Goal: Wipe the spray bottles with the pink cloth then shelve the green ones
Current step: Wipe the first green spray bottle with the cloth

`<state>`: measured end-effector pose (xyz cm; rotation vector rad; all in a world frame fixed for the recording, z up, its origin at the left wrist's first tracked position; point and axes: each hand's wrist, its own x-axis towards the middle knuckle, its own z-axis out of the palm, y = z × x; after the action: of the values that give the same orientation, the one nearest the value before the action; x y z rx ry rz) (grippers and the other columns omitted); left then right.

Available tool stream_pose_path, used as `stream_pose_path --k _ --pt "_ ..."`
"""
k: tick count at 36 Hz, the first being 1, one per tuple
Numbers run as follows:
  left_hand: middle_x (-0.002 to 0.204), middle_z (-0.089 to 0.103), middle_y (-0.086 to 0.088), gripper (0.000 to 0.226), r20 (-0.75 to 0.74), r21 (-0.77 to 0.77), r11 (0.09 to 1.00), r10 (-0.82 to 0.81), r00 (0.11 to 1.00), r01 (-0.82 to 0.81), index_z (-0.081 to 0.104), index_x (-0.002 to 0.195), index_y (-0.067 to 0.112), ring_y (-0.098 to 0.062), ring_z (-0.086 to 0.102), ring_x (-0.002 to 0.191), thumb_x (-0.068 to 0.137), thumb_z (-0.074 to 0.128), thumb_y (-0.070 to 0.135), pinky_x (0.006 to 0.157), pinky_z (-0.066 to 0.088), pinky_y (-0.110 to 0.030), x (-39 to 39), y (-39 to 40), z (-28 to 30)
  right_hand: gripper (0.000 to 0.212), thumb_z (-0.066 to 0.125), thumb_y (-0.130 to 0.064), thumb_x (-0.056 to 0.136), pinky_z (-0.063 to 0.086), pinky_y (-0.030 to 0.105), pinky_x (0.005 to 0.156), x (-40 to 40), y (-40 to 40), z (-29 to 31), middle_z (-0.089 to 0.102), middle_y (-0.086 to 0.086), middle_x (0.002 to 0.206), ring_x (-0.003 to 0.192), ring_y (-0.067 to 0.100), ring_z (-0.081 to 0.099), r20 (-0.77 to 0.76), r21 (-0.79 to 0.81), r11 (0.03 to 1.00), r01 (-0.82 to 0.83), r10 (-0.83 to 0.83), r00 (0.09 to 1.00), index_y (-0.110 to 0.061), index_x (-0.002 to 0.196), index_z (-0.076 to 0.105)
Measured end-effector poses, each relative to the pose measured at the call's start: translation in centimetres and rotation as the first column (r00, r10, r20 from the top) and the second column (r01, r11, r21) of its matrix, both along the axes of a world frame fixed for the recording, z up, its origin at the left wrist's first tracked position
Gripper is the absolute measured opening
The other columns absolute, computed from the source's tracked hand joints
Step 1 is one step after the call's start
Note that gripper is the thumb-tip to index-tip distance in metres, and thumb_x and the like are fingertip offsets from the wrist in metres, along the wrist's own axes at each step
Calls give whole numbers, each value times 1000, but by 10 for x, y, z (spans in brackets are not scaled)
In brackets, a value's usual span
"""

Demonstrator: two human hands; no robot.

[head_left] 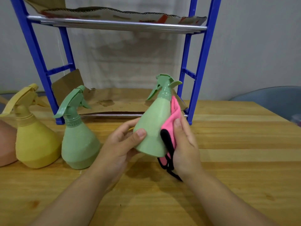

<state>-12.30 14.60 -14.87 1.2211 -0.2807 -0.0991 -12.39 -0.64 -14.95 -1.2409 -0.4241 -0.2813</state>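
The left hand's fingers were curled round the lower body of a green bottle, thumb across its front, holding it lifted and tilted just above the worktop. The right hand's fingers were clamped on the pink cloth, pressing it flat to the bottle's right side; the cloth's black-edged folds and a loose cord hung below the palm.

The worktop, pale wooden planks, lay broad and bare to the right of the hands and in front of the forearms; its far right edge ran diagonally toward a grey rounded shape beyond it. The blue rack stood at the back, its feet on the worktop just behind the held bottle. The upper shelf, metal rails carrying a sheet of cardboard, sat high above; the lower shelf, also lined with cardboard, showed an open stretch between the uprights, with tall clearance beneath the upper rails. The held bottle's trigger head rose in front of the right upright.

A second green bottle stood upright left of the hands, near the rack's left foot. A yellow bottle stood just beside it, further left. A peach-coloured shape touched the frame's left edge.
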Motion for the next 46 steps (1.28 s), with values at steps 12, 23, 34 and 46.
stream_pose_path --k 12,23,34,46 --pt "110 67 -7 54 54 119 989 80 995 -86 63 114 31 -24 69 89 61 73 35 79 58 -40 -1 -1 2 55 41 -34 96 23 25 116 9 -1 -12 25 2 143 140 12 26 470 -467 771 433 -198 860 -18 147 30" --pt "111 71 3 37 54 28 1000 4 999 -5 70 106 36 -18 69 95 69 74 39 72 58 -34 -2 0 0 41 44 -36 98 51 32 95 0 1 1 61 1 128 117 9 58 70 -74 993 87 -82 994 -25 138 45" --pt "108 68 2 46 114 94 986 127 985 -137 64 109 31 -16 71 86 63 70 33 63 56 -27 -5 -4 3 56 38 -29 97 28 20 112 6 3 -11 30 1 146 137 6 28 496 -433 759 486 -250 832 -20 149 21" --pt "114 70 3 40 161 100 990 79 984 -96 64 117 23 -16 69 98 77 62 23 72 57 -29 -5 0 0 40 41 -30 89 55 22 77 0 -2 4 71 -7 109 100 7 67 21 -8 999 -48 48 999 -25 128 51"
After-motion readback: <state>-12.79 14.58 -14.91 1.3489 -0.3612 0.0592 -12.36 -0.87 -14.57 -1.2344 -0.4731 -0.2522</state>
